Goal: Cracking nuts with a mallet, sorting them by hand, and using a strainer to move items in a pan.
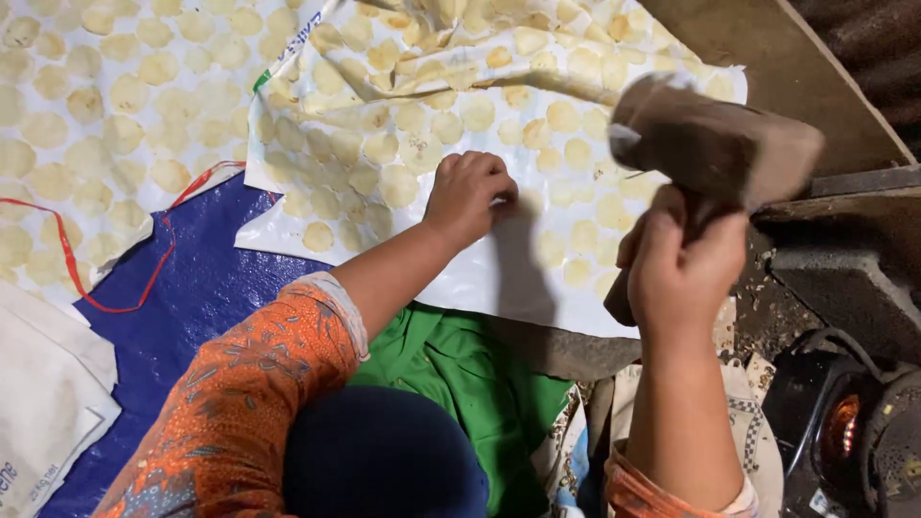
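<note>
Seen from above, the right hand grips the handle of a raised, heavy-looking wooden mallet, while the left hand rests clenched on a white sheet of thin, fragile-looking pale discs.

Blue tarp, red cord, glowing stove.

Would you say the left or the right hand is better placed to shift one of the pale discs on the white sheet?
Left. The left hand already rests on the white sheet among the pale discs, while the right hand is raised, gripping a wooden mallet.
</note>
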